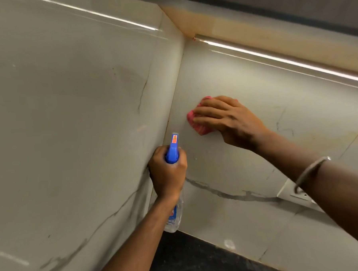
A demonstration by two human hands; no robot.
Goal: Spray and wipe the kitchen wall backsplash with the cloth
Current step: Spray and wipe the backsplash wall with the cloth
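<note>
1. Dark speckled countertop (201, 258) runs along the very bottom, right where the two wall panels come down to meet it, so it's a kitchen corner seen from above.
2. Closest in, the person's left forearm comes up from the bottom edge. The left hand (167, 175) is wrapped tight round the neck of a spray bottle (172, 154), fingers curled all the way around it.
3. That bottle has a blue trigger head with a little orange label on top, nozzle aimed up toward the corner seam. Its clear body hangs out below the wrist, just over the counter edge.
4. On the right, the other forearm reaches in from the side with a thin metal bangle (308, 172) on it. Partly hidden behind that arm is a white socket plate (295, 191) on the wall.
5. Further up, the right hand (229, 120) lies fairly flat, fingers spread and pointing left, pressing a bunched pink cloth (201, 130) against the backsplash (248, 162). Only the edges of the cloth peek out past the fingertips and under the thumb.
6. So the cloth sits on the right-hand panel, near the corner and above the bottle.
7. Both panels are glossy grey-white with dark marble veins; the left panel (69, 120) is nearer the camera.
8. Farthest back, a bright light strip (273, 55) runs under a tan cabinet underside (230, 22).
</note>
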